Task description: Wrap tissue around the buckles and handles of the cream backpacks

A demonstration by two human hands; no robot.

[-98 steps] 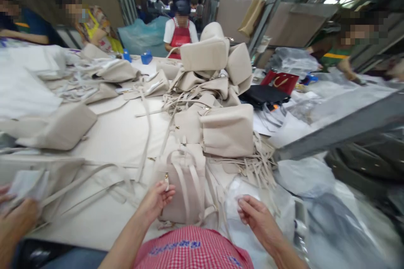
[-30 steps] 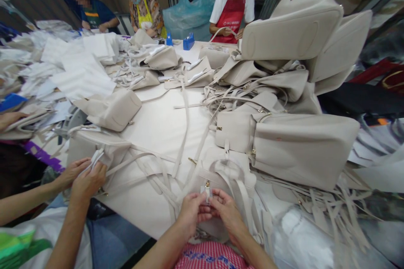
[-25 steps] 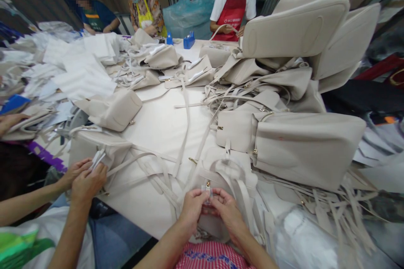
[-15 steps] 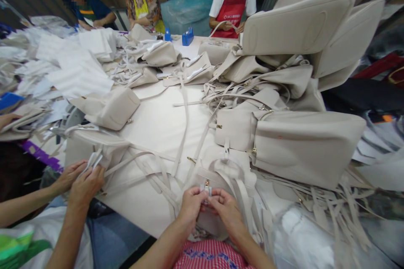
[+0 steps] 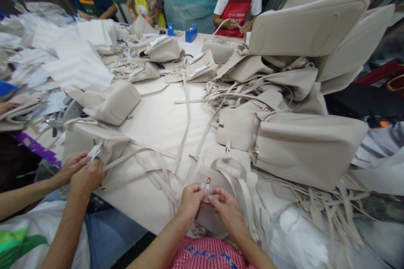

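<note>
A beige handbag (image 5: 214, 218) lies at the table edge in front of me, its straps looped to the right. Below a small gold metal fitting (image 5: 208, 180) on it, a small whitish strip (image 5: 206, 190) is pinched between my fingers. My left hand (image 5: 192, 202) grips the strip from the left, thumb and fingers pressed together. From the other side my right hand (image 5: 225, 206) pinches it too, thumb against fingertips. Whether the strip is paper, film or tape, I cannot tell.
Finished-looking beige bags (image 5: 309, 147) are heaped on the right, with dangling straps (image 5: 334, 214) below. At left, a co-worker's hands (image 5: 83, 172) hold a white piece over another bag. White sheets (image 5: 75, 67) pile up beyond. Blue tape dispensers (image 5: 191, 33) stand near people across the table.
My hands stay at the fitting with only slight finger movement. The view has shifted a little. The co-worker's hands at left have shifted around their white piece.
</note>
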